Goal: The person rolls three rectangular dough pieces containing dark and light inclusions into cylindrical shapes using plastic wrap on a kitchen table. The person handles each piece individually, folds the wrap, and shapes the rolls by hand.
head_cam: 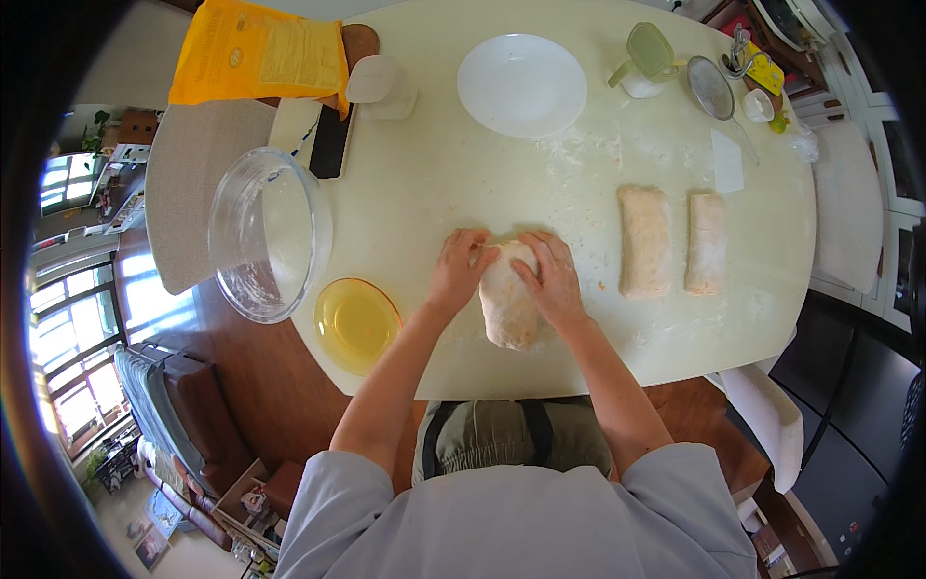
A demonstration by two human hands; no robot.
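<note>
A thick log of pale dough [508, 304] lies lengthwise before me on the light tabletop. My left hand [461, 264] rests with curved fingers on its far left end, and my right hand [551, 271] cups the far right side, thumb on top. Both hands touch the dough. To the right lie two more dough logs, a wider one [645, 242] and a narrower one [705, 244], side by side and apart. Flour and small crumbs are scattered on the table around them.
Left stand a large clear bowl [318, 239] and a yellow glass bowl [358, 326]. A white plate [521, 85] sits at the far middle. Beyond are an orange bag [260, 54], phone [332, 145], lidded container [380, 87], green-lidded jug [649, 54], sieve [711, 88] and white scraper [727, 161].
</note>
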